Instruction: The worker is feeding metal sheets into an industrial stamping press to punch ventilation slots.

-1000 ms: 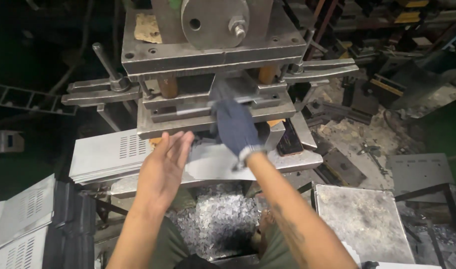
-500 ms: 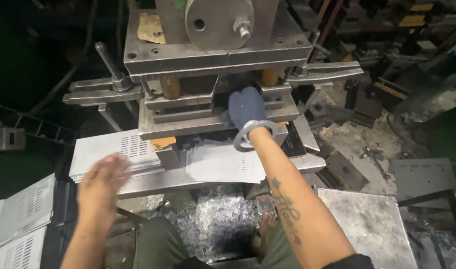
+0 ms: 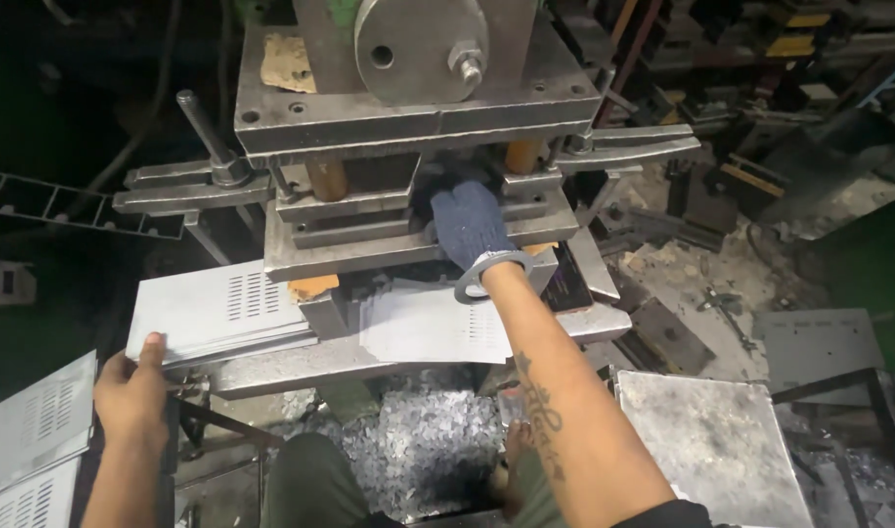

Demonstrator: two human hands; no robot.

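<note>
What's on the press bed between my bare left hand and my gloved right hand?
In the head view, a stack of slotted metal sheets at the left hand, then an orange block, before the right hand.

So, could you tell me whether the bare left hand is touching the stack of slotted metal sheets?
Touching: the head view shows the left hand gripping the near corner of the sheet stack.

Heaped silvery metal punchings (image 3: 423,455) on the floor below the machine, between the knees. To the right, a flat grey steel plate (image 3: 706,445) lying on a dark frame; beyond it a second, duller sheet (image 3: 824,342) set on the dirty floor. Scattered dark scrap blocks (image 3: 667,332) just beside the machine's base. At the lower left edge, perforated grey panels (image 3: 27,430) stacked apart from the rest. Far right, cluttered shelving (image 3: 799,59) with dark tooling and yellow-edged pieces, too dim to tell further. Left background, a dark slotted rail (image 3: 46,200).
</note>
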